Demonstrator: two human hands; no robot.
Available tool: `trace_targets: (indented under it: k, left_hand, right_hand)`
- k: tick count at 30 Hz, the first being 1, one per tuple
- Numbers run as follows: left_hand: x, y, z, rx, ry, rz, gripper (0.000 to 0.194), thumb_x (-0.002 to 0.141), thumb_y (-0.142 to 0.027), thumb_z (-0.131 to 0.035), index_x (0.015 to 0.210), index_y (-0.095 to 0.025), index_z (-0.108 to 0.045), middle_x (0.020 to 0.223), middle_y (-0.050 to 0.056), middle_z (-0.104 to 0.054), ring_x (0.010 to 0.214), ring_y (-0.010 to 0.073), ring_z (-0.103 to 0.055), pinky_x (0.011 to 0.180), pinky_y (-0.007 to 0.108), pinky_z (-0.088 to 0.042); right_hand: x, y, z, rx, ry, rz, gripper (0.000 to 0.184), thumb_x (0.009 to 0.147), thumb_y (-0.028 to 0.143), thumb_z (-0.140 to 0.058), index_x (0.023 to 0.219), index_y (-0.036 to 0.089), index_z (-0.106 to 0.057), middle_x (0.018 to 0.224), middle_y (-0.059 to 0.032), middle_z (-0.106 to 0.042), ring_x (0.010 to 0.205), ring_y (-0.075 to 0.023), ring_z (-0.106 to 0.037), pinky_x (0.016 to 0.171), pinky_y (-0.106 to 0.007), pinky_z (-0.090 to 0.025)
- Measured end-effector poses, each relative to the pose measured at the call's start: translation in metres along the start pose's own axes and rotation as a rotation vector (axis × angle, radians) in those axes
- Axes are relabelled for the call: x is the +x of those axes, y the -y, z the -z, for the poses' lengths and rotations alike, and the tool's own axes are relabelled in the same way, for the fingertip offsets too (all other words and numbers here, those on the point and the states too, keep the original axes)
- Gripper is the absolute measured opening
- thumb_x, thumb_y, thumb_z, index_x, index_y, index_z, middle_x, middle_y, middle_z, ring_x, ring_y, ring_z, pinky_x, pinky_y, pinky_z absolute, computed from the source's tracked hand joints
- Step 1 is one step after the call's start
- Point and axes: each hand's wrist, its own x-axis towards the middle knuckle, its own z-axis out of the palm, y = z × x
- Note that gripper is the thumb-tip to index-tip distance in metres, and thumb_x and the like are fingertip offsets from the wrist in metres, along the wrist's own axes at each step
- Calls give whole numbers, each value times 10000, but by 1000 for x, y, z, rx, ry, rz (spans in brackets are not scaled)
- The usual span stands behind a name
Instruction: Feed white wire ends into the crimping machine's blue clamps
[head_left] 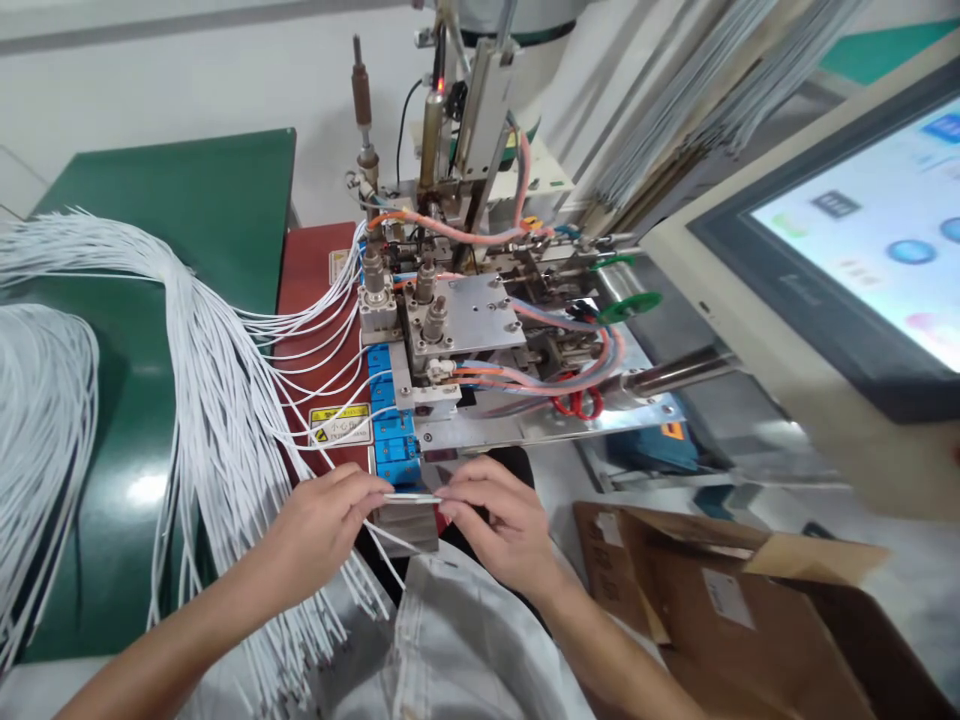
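My left hand [322, 525] and my right hand [491, 520] meet just below a row of blue clamps [391, 425] on the machine [465, 330]. Together they pinch a short stretch of white wire [412, 497], held level between the fingertips of both hands. Several white wires [315, 350] sit in the blue clamps and fan out leftward into a big loose bundle [202, 400] lying on the green surface [210, 210]. The wire ends hang down past my left wrist.
A touchscreen panel [862, 250] stands at the right. An open cardboard box [720, 600] sits at the lower right. Red-handled scissors [577, 403] lie on the machine's metal plate. A second white bundle [37, 430] lies far left. Pale cloth [465, 640] covers my lap.
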Motion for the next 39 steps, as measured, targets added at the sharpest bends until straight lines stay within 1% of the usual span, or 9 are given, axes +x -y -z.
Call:
trace_targets:
  k: [5,6,9,11,15,18,25,33,39]
  left_hand:
    - [-3,3,-2,-73,-182,134,228,896,-281,-400,969,-215,-605,920,16,-645,835,137,-595,734,243,-447]
    - [-3,2,-2,-105,-183,131,224,893,-282,-407,957,-217,-612,906,13,-648,829,134,-597,729,236,-449]
    - [0,-4,-5,-129,-142,82,232,891,-259,-402,938,-211,-624,857,14,-646,783,125,-598,703,225,-456]
    - [3,-8,-10,-123,-97,45,253,894,-245,-385,955,-210,-628,869,22,-647,779,125,-599,706,231,-463]
    - [10,-14,-25,-158,-124,59,243,861,-278,-466,1051,-220,-607,946,25,-658,826,134,-608,745,240,-477]
    - [16,-17,-33,-159,-239,39,186,846,-264,-497,941,-198,-642,863,23,-664,769,129,-605,731,236,-475]
    - [23,-16,-37,-437,-323,180,200,835,-278,-499,864,-170,-664,802,38,-652,736,133,-599,687,230,-483]
    - [23,-13,-42,-532,-261,284,225,805,-333,-529,825,-155,-666,686,20,-631,614,119,-563,582,213,-460]
    - [23,-19,-45,-612,-317,286,174,809,-293,-519,789,-153,-621,737,11,-624,672,114,-560,636,206,-452]
  right_hand:
    - [-9,7,11,80,344,130,174,752,363,-594,765,235,-712,675,-35,-633,573,-135,-557,537,-272,-442]
    - [-10,6,10,118,330,78,188,775,356,-569,781,228,-708,680,-36,-641,577,-132,-567,537,-263,-445]
    - [-11,-3,1,137,5,-210,159,806,262,-538,854,211,-681,723,-38,-656,606,-130,-591,532,-236,-455]
    - [-6,-7,-6,130,-110,-339,130,794,249,-555,833,203,-670,731,-30,-659,606,-129,-590,528,-230,-456]
    - [13,-1,-11,17,42,-285,142,791,239,-552,699,184,-644,644,-9,-635,576,-118,-562,547,-226,-439]
    - [22,6,-13,-13,148,-237,152,803,229,-530,693,183,-624,638,-3,-618,592,-115,-546,578,-227,-432]
    - [11,3,-33,157,-187,-354,120,805,230,-517,770,181,-620,744,-31,-600,683,-134,-573,603,-240,-462]
    - [16,8,-33,40,-183,-266,121,745,162,-551,635,185,-597,644,-11,-578,572,-113,-529,526,-228,-434]
    - [13,7,-45,145,-276,-362,119,733,179,-562,614,174,-568,619,-1,-538,589,-121,-514,556,-244,-434]
